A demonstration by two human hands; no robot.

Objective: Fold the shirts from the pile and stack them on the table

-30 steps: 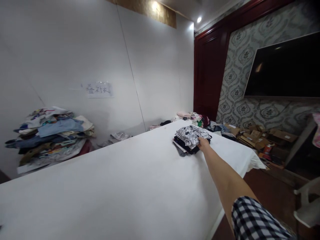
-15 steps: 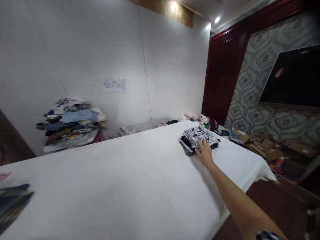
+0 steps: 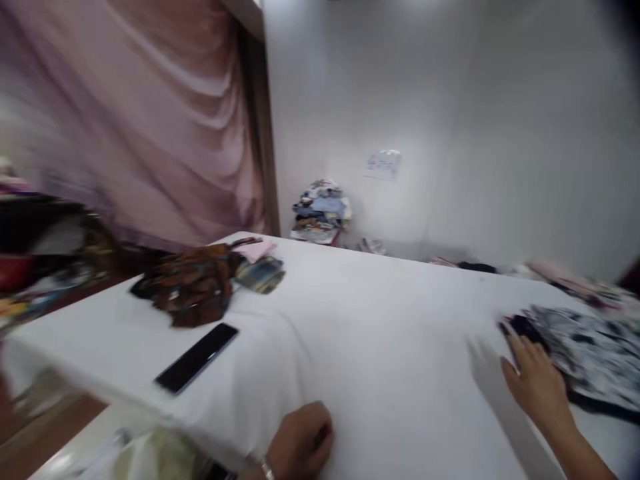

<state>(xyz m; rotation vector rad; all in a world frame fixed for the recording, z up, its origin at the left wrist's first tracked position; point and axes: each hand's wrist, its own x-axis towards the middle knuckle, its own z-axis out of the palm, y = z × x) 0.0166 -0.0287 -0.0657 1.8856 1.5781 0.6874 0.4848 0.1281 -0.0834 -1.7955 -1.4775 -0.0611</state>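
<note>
My right hand (image 3: 537, 383) lies flat at about four o'clock in my view, fingers spread and holding nothing, fingertips touching the near edge of the stack of folded clothes (image 3: 585, 350). That stack, black-and-white print on top with dark pieces under it, sits on the white table (image 3: 380, 320) at three o'clock, blurred. My left hand (image 3: 300, 443) is at six o'clock on the table's near edge, fingers curled into a loose fist; I cannot tell whether it grips anything. At nine o'clock a brown patterned bundle (image 3: 193, 283) lies on the table, with a black phone (image 3: 197, 357) just beside it on the near side. Far off at twelve o'clock a pile of clothes (image 3: 320, 212) rests against the wall.
</note>
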